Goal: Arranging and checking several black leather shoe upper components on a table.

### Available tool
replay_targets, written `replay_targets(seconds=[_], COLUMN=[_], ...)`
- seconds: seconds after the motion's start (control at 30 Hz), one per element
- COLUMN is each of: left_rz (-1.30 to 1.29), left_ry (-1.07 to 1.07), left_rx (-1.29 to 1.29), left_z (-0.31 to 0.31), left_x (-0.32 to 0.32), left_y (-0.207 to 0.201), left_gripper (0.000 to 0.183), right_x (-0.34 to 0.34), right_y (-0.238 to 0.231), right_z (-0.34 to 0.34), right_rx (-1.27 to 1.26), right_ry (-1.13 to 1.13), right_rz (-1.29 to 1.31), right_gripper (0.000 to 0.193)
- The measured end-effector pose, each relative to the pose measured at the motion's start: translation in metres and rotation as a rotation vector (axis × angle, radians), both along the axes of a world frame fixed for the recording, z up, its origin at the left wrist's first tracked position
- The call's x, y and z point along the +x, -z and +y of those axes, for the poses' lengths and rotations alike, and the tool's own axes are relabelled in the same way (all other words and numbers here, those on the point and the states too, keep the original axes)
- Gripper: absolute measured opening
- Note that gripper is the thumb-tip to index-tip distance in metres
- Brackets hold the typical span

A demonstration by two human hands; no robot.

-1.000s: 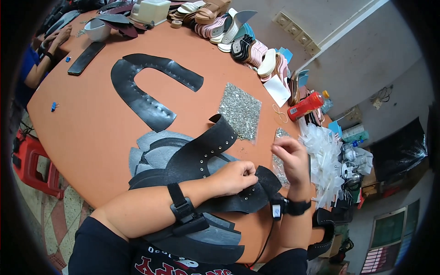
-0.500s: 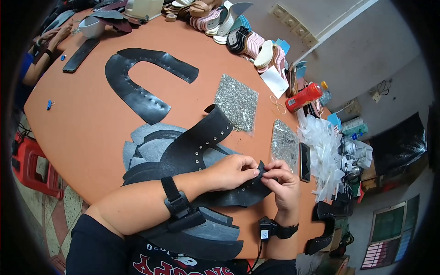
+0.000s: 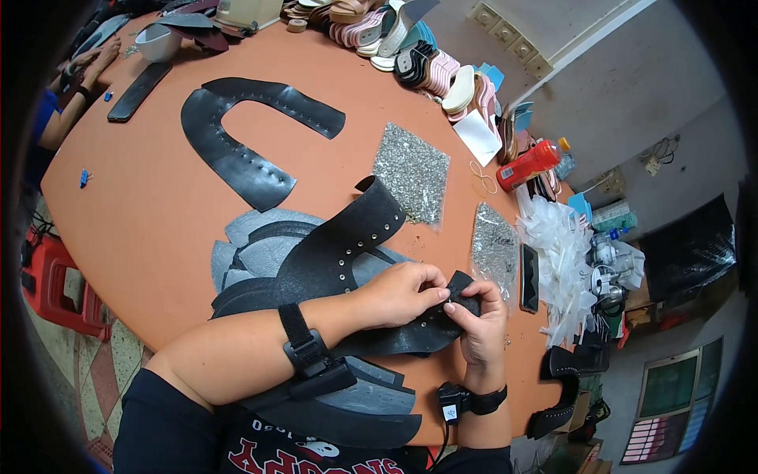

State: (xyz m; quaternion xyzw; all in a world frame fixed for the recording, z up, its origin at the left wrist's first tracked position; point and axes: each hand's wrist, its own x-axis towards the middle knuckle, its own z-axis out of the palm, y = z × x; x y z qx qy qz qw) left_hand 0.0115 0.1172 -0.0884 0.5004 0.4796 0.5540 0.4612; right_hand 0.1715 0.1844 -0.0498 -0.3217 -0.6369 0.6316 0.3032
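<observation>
A curved black leather-like strip (image 3: 316, 251) with a row of small metal eyelets lies before me, its far end curling up. My left hand (image 3: 404, 294) reaches across it, with thumb and fingers closed at the strip's right end. My right hand (image 3: 482, 322) pinches that same end, thumb below and fingers over the folded-up tip. A tiny pale metal bit shows between the two thumbs; its kind is too small to tell. Under the strip is a pile of grey and black cut pieces (image 3: 264, 257). The left fingertips are partly hidden.
Beyond the strip are a U-shaped black piece with studs (image 3: 209, 150) and clear bags of small metal bits (image 3: 410, 170) (image 3: 493, 245). To the right are a phone (image 3: 529, 278), white plastic scraps (image 3: 557, 261) and a red bottle (image 3: 533, 163). Another person's hands (image 3: 99, 59) are at far left.
My right hand has shifted its grip, its fingers now over the strip's end, which is folded up more broadly. The left hand stays nearly in place.
</observation>
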Motion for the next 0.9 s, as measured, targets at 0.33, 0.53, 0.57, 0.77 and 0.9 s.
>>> replay_targets(seconds=[0.33,0.53,0.57,0.77,0.9], left_rz=[0.051,0.013,0.014,0.029,0.127], left_ry=[-0.036,-0.027,-0.027,-0.04,-0.073], left_rx=[0.034,-0.004,-0.005,0.051,0.068], left_z=[0.0,0.0,0.0,0.001,-0.005], left_x=[0.0,0.001,0.001,0.003,-0.001], left_y=[0.001,0.001,0.001,0.004,-0.007], left_gripper=[0.018,0.017,0.017,0.018,0.018], right_x=[-0.001,0.0,0.0,0.001,-0.002], right_y=[0.002,0.0,0.0,0.0,0.009], right_z=[0.003,0.003,0.003,0.003,-0.001], right_rx=[0.464,0.615,0.638,0.565,0.12], right_ry=[-0.022,-0.017,-0.025,-0.005,0.076], right_rz=[-0.026,-0.142,-0.155,-0.142,-0.028], right_gripper=[0.024,0.016,0.016,0.013,0.015])
